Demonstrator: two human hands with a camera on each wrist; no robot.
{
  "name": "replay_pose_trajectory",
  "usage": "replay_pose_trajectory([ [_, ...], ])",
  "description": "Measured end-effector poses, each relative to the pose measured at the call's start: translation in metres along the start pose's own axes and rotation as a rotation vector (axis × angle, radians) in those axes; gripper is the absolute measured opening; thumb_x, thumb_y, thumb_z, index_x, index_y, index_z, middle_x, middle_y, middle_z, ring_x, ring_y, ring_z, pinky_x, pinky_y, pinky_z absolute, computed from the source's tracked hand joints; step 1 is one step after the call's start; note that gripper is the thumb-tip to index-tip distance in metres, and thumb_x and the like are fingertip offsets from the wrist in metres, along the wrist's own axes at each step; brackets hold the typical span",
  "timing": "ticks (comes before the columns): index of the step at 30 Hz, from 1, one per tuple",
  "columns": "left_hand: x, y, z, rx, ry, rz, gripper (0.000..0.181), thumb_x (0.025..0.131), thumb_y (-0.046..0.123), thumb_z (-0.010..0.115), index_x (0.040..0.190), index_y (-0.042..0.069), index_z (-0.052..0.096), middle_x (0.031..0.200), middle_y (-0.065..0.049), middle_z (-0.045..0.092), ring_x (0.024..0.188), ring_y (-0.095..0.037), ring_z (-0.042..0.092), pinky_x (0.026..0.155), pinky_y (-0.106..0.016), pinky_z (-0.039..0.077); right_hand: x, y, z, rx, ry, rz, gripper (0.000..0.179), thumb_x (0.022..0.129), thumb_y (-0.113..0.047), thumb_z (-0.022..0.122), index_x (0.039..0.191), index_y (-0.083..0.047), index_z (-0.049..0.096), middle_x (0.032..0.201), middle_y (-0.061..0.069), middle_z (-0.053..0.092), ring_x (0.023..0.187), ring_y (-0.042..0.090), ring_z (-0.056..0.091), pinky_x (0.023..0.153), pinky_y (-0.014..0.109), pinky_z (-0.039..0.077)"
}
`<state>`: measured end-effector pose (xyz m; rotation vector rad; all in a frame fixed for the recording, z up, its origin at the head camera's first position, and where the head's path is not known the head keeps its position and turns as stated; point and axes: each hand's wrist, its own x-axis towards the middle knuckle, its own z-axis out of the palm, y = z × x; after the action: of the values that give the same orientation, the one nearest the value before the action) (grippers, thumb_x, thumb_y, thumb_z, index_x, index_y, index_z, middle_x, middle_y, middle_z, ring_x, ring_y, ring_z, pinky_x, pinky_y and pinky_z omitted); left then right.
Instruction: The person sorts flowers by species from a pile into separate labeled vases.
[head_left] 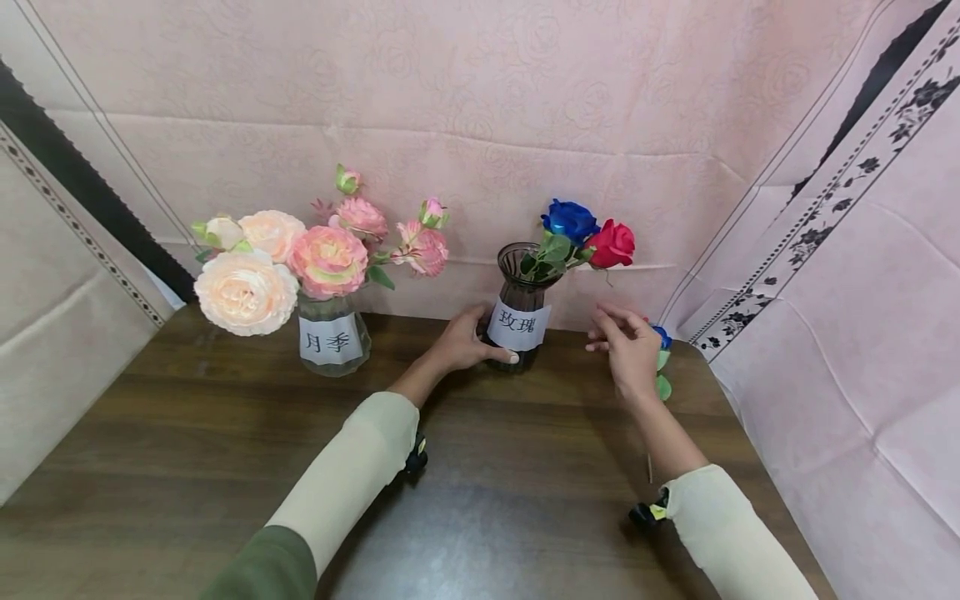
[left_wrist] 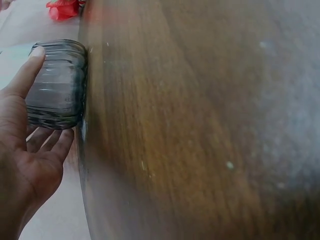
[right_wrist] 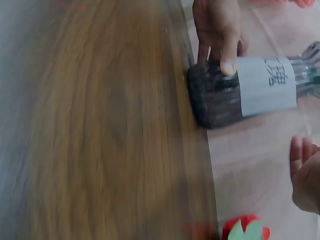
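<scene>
My left hand (head_left: pixel 468 340) grips the lower part of a dark glass vase (head_left: pixel 528 292), thumb across the front and fingers around the side. A white paper label (head_left: pixel 519 323) with black characters is on the vase. From its mouth a blue rose (head_left: pixel 570 220) and a red rose (head_left: pixel 612 244) lean out to the right. To the right of the vase, my right hand (head_left: pixel 633 354) is raised with loosely bent fingers and nothing visible in them. The right wrist view shows this hand (right_wrist: pixel 307 175) at its right edge, apart from the vase (right_wrist: pixel 220 95).
Partly hidden behind my right hand, more flowers with a blue bloom (head_left: pixel 662 337) lie at the table's right side. On the left stands a labelled clear vase (head_left: pixel 333 367) with pink and cream blooms (head_left: pixel 327 261). Pale patterned cloth (head_left: pixel 465 100) hangs behind the brown table (head_left: pixel 480 517).
</scene>
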<state>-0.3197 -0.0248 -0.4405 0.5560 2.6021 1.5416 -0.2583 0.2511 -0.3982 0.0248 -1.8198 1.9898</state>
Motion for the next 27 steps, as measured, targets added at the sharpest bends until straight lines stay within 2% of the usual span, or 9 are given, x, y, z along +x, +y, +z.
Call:
replay_pose_trajectory([
  [4, 0.008, -0.009, 0.001, -0.006, -0.001, 0.000, 0.109, 0.076, 0.038, 0.107, 0.163, 0.002, 0.053, 0.159, -0.019, 0.065, 0.140, -0.035, 0.067, 0.120, -0.049, 0.057, 0.000, -0.004, -0.020, -0.029, -0.044, 0.074, 0.023, 0.106, -0.007, 0.079, 0.122, 0.008, 0.078, 0.091, -0.001, 0.083, 0.071, 0.012, 0.079, 0.064, 0.029, 0.068],
  [8, 0.017, -0.021, 0.006, -0.003, 0.003, -0.009, 0.115, 0.071, 0.044, 0.110, 0.163, 0.004, 0.053, 0.159, -0.018, 0.066, 0.142, -0.034, 0.067, 0.119, -0.048, 0.057, 0.000, -0.007, -0.040, -0.040, -0.081, 0.162, 0.014, 0.106, -0.006, 0.079, 0.117, 0.002, 0.081, 0.092, -0.002, 0.085, 0.073, 0.013, 0.081, 0.069, 0.031, 0.070],
  [11, 0.016, -0.018, 0.007, 0.005, 0.018, -0.042, 0.116, 0.069, 0.043, 0.110, 0.163, 0.005, 0.054, 0.158, -0.017, 0.067, 0.142, -0.033, 0.067, 0.120, -0.049, 0.057, 0.001, -0.009, -0.054, -0.057, -0.106, 0.217, 0.012, 0.107, -0.008, 0.078, 0.116, -0.002, 0.083, 0.092, -0.004, 0.086, 0.076, 0.012, 0.082, 0.072, 0.030, 0.070],
  [14, 0.006, -0.003, 0.006, -0.039, 0.011, -0.072, 0.114, 0.072, 0.038, 0.109, 0.164, 0.006, 0.051, 0.161, -0.016, 0.064, 0.147, -0.034, 0.063, 0.126, -0.053, 0.052, 0.001, -0.010, -0.066, -0.084, -0.119, 0.248, 0.011, 0.107, -0.009, 0.078, 0.115, -0.005, 0.084, 0.093, -0.004, 0.087, 0.076, 0.012, 0.083, 0.074, 0.029, 0.070],
  [20, -0.002, 0.009, 0.012, -0.085, 0.023, -0.060, 0.117, 0.074, 0.028, 0.109, 0.168, 0.007, 0.044, 0.167, -0.017, 0.058, 0.155, -0.036, 0.057, 0.133, -0.053, 0.045, 0.000, -0.007, -0.086, -0.156, -0.131, 0.282, 0.011, 0.107, -0.011, 0.078, 0.114, -0.006, 0.085, 0.091, -0.005, 0.087, 0.074, 0.010, 0.082, 0.072, 0.028, 0.070],
  [24, 0.001, 0.009, 0.014, -0.079, 0.028, -0.047, 0.118, 0.074, 0.026, 0.109, 0.169, 0.007, 0.043, 0.168, -0.017, 0.057, 0.155, -0.037, 0.056, 0.134, -0.053, 0.044, 0.001, -0.006, -0.101, -0.235, -0.182, 0.318, 0.012, 0.110, -0.014, 0.075, 0.116, -0.008, 0.084, 0.091, -0.008, 0.086, 0.075, 0.007, 0.082, 0.073, 0.026, 0.069],
  [27, 0.010, -0.003, 0.015, -0.016, 0.033, -0.046, 0.120, 0.072, 0.033, 0.111, 0.169, 0.007, 0.044, 0.167, -0.016, 0.059, 0.153, -0.035, 0.059, 0.130, -0.052, 0.048, 0.004, -0.005, -0.113, -0.272, -0.225, 0.339, 0.011, 0.111, -0.015, 0.074, 0.116, -0.011, 0.083, 0.092, -0.010, 0.086, 0.077, 0.006, 0.081, 0.074, 0.025, 0.069],
])
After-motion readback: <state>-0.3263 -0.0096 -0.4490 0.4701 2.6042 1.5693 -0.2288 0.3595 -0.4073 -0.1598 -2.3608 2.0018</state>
